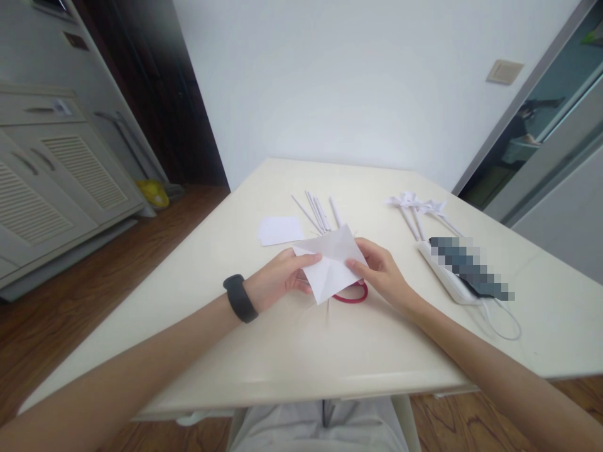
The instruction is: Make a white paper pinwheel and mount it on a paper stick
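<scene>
Both my hands hold a creased square of white paper (330, 263) a little above the cream table (292, 351). My left hand (277, 279), with a black band on its wrist, pinches the paper's left edge between thumb and fingers. My right hand (381, 273) grips the right edge the same way. Under the paper a red ring-shaped handle (353, 296) lies on the table, mostly hidden; I cannot tell what it belongs to.
Several thin white sticks (318, 213) lie behind the paper, beside a flat white sheet (280, 230). Two finished white paper pinwheels (417, 207) lie at the right, near a white power strip (447, 276) with a cable. Cabinets stand at the far left.
</scene>
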`<state>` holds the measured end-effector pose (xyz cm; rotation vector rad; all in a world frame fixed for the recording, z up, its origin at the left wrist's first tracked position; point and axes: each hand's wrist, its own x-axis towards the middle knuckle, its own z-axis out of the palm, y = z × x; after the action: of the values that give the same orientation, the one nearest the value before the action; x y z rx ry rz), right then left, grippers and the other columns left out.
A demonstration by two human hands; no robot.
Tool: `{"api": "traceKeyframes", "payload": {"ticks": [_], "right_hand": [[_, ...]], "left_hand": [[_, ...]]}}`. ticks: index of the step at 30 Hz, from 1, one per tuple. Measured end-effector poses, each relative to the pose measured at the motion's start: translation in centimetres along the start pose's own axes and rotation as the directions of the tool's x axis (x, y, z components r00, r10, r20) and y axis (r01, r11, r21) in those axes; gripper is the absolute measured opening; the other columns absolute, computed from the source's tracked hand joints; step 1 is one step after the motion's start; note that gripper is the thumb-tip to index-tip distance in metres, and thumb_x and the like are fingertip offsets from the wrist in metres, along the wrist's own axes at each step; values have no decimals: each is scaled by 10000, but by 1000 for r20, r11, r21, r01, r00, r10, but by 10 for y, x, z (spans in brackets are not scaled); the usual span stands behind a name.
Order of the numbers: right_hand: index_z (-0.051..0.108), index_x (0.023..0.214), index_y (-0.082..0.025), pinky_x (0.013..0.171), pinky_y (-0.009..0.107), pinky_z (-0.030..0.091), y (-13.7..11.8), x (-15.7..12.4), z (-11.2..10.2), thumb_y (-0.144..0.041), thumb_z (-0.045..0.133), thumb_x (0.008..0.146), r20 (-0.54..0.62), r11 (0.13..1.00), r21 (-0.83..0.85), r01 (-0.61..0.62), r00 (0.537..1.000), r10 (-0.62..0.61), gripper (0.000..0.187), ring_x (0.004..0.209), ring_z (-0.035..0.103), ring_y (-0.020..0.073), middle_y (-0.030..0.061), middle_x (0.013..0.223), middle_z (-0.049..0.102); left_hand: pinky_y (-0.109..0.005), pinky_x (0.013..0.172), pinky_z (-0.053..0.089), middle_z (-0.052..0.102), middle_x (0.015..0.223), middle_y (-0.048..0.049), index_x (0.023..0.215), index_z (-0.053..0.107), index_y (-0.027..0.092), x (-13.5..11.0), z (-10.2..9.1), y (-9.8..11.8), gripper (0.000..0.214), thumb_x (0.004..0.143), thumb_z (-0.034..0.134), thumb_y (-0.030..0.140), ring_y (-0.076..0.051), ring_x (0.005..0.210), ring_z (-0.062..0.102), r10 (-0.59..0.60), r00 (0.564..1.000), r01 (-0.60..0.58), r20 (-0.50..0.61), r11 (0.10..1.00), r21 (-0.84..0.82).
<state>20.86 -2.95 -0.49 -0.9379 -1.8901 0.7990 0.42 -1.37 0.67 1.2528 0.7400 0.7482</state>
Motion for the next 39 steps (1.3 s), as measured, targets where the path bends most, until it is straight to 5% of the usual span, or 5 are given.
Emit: {"api": "traceKeyframes", "payload": {"ticks": [4,12,21,25,39], "right_hand": [[549,1160,-258,757,296,419,1,-3,-1,-215,431,879,-32,977,-178,121,991,-129,308,878,534,184,48,1012,599],[482,1272,-297,571,230,375,18,-2,-5,-98,370,866,92,854,-431,290,956,-278,466,613,435,118,9,760,483],[427,1309,-334,584,256,329,26,0,-12,-92,348,871,198,698,-635,329,944,-265,507,625,408,129,29,860,530],[425,1314,-332,611,283,326,23,-1,-11,-101,369,852,236,666,-672,324,946,-222,519,644,415,145,41,918,553],[264,1358,-249,866,292,432,-1,0,-5,-313,518,834,211,980,-195,34,977,8,586,1003,515,167,68,1185,479]], "left_hand": [[-220,482,465,644,942,-93,1135,549,199,2,-2,-3,393,822,502,433,-169,708,619,-63,996,65,56,997,-36],[-263,532,520,603,1136,-145,1249,448,215,2,-1,-1,425,883,365,414,-250,788,675,-102,982,115,156,990,-77],[-350,717,536,651,1053,-149,1279,411,200,-3,-1,7,558,851,327,547,-250,780,682,-99,986,121,131,978,-169],[-345,751,538,631,1112,-122,1233,460,216,-5,1,5,499,803,519,463,-233,803,679,-85,993,89,79,995,-46],[-382,852,510,678,981,-98,1155,540,151,0,2,0,390,788,586,273,-200,801,674,-55,998,54,17,997,49]]}}
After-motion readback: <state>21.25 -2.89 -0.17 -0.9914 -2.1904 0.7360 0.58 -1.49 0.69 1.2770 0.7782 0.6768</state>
